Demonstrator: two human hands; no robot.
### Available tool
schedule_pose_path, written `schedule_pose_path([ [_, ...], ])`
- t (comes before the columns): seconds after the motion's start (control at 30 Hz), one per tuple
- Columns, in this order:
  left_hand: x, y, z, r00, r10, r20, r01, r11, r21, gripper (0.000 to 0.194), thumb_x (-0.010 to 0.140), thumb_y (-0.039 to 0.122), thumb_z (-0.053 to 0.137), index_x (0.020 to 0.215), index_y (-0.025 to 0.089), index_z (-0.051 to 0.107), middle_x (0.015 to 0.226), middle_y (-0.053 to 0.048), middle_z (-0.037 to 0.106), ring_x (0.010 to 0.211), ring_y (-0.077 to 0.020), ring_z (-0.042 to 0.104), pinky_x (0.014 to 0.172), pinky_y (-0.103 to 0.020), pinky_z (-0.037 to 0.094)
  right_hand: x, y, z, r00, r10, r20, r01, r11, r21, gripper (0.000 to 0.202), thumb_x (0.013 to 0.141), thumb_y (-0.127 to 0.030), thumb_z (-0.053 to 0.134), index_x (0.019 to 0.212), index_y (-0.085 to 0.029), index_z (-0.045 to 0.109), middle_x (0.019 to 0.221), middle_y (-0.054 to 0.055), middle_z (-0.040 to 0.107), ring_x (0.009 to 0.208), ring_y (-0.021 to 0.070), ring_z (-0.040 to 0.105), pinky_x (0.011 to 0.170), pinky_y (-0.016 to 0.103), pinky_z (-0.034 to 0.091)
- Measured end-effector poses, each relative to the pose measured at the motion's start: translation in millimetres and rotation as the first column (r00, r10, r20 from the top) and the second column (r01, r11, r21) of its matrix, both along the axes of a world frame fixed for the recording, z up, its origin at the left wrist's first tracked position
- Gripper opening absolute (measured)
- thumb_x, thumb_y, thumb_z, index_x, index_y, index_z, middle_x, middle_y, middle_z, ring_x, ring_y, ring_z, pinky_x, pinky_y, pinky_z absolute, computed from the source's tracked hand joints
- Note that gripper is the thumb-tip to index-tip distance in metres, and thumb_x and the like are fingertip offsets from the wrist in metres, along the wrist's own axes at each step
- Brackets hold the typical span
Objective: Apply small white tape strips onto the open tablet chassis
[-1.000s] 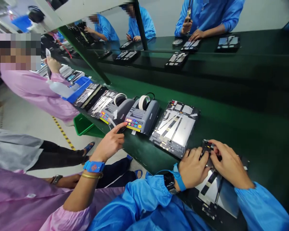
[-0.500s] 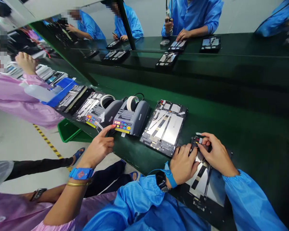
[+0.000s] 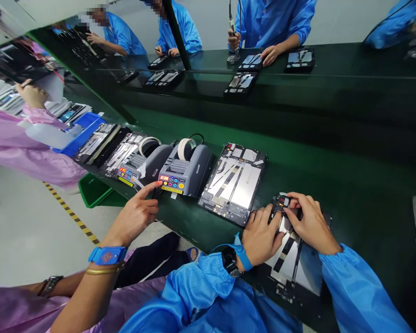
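Note:
An opened tablet with its inner parts exposed lies on the dark green bench in front of me. My left hand rests on its left edge, palm down, with the fingers stretched toward its top. At the tablet's top end, the thumb and forefinger of my right hand come close together beside a small whitish piece. Whether they grip it or press it cannot be made out. Left of my hands lies a second opened tablet, which neither hand touches.
A co-worker's hand points at the buttons of a grey tape dispenser. A second dispenser, more opened tablets and a blue bin stand further left. Across the bench, people in blue work at tablets.
A pale strip by my right fingertips no longer sticks up at the tablet's top edge. My left hand stays on the tablet. The view has shifted slightly.

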State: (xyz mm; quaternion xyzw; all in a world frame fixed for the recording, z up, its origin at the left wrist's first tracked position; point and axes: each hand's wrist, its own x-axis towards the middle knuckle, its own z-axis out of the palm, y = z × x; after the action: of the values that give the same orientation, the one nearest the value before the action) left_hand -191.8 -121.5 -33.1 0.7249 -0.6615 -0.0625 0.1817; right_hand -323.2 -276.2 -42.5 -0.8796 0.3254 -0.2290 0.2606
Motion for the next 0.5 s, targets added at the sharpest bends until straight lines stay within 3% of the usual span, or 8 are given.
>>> schedule_pose_path([
  [0.17, -0.1, -0.2, -1.0, 1.0, 0.001, 0.017, -0.001, 1.0, 0.0, 0.059, 0.104, 0.044, 0.055, 0.155, 0.016, 0.045, 0.159, -0.015, 0.046, 0.137, -0.0296, 0.049, 0.112, -0.043, 0.046, 2.9, -0.7, 8.1, 0.998, -0.029, 0.051, 0.026, 0.998, 0.059, 0.029, 0.094, -0.039, 0.062, 0.118, -0.024, 0.063, 0.092, 0.005, 0.065, 0.089, 0.0246, 0.061, 0.086, 0.041, 0.045],
  [0.33, 0.3, -1.2, -2.9, 1.0, -0.005, 0.013, 0.005, 1.0, 0.0, 0.057, 0.104, 0.042, 0.055, 0.153, 0.015, 0.047, 0.159, -0.015, 0.046, 0.138, -0.0306, 0.049, 0.113, -0.044, 0.045, 0.9, -8.8, 25.0, 0.978, -0.17, 0.12, 0.134, 0.956, 0.261, 0.03, 0.095, -0.051, 0.062, 0.098, -0.022, 0.067, 0.087, 0.006, 0.066, 0.081, 0.0218, 0.061, 0.081, 0.039, 0.048],
  [0.5, 0.8, -2.7, -2.1, 1.0, -0.011, 0.024, 0.011, 1.0, 0.017, 0.054, 0.104, 0.036, 0.054, 0.153, 0.014, 0.047, 0.157, -0.017, 0.048, 0.136, -0.032, 0.05, 0.111, -0.047, 0.046, -1.2, -24.5, 39.7, 0.998, -0.065, 0.024, 0.05, 0.913, 0.405, 0.031, 0.094, -0.049, 0.06, 0.09, -0.02, 0.068, 0.082, 0.006, 0.066, 0.076, 0.0199, 0.06, 0.075, 0.036, 0.048],
])
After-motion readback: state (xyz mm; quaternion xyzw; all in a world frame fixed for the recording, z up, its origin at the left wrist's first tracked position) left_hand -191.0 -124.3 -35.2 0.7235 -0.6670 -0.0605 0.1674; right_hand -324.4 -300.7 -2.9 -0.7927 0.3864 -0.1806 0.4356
